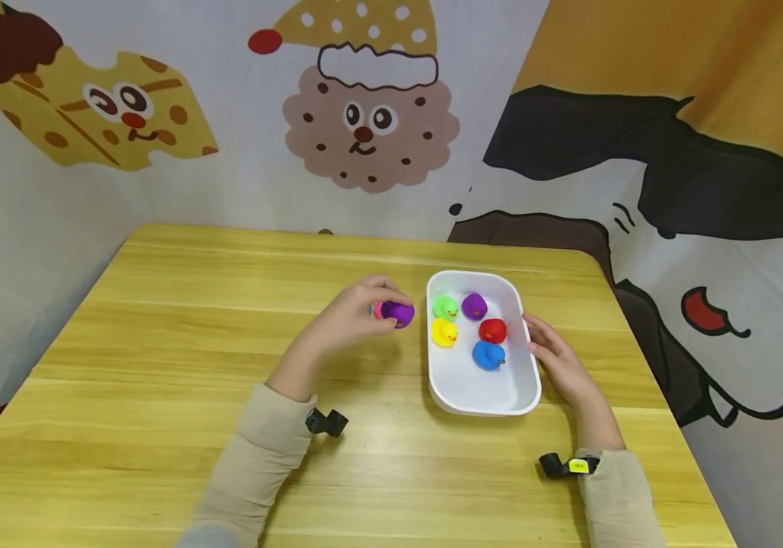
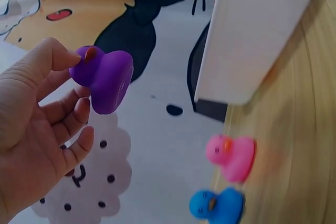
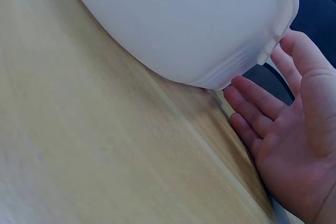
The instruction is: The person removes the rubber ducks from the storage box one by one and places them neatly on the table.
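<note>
My left hand [image 1: 362, 308] pinches a purple rubber duck [image 2: 107, 80] between thumb and fingertips, in the air left of a white plastic bin [image 1: 482, 394]. Beyond that hand, a pink rubber duck [image 2: 233, 156] and a blue rubber duck [image 2: 218, 205] sit on the table, mostly hidden by it in the head view. My right hand [image 1: 562, 361] touches the bin's right side. In the right wrist view its thumb is at the rim and its fairly straight fingers [image 3: 257, 95] lie along the outer wall.
Inside the bin are a green duck [image 1: 445, 307], a yellow duck [image 1: 443, 332], another purple duck [image 1: 475, 306], a red duck [image 1: 492, 331] and another blue duck [image 1: 488, 355]. The wooden table [image 1: 124, 426] meets a cartoon-print backdrop [image 1: 227, 190] behind and at the sides.
</note>
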A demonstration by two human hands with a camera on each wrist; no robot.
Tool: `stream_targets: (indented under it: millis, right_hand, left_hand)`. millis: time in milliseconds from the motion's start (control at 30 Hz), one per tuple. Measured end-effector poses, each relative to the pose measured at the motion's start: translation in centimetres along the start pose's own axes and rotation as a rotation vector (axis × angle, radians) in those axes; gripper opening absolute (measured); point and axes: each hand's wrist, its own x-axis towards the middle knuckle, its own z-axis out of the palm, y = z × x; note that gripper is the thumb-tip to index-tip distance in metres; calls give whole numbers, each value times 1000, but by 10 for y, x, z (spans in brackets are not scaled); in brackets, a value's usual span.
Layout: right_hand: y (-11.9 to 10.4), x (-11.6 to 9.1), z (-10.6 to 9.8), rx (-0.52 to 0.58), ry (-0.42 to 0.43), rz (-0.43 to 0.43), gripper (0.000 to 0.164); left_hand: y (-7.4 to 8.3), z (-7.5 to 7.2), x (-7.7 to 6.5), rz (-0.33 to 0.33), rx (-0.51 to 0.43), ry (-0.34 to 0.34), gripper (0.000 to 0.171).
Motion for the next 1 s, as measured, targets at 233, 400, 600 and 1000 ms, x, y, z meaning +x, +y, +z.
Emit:
stream_targets:
  millis: [233, 400, 600, 1000]
  right_hand:
    - [2, 0, 0, 4, -3, -16, 53]
    - [3, 0, -1, -4, 0, 5, 54]
    - [3, 0, 0, 1, -3, 19, 55]
    - [1, 0, 0, 6, -5, 1, 55]
  left_hand:
    - [-17, -17, -11, -32, 10, 13, 29]
    - [-28, -27, -18, -70, 16, 21, 30]
    - [-38, -38, -24, -123, 8, 29, 30]
    - [-63, -51, -30, -188, -15, 21, 31]
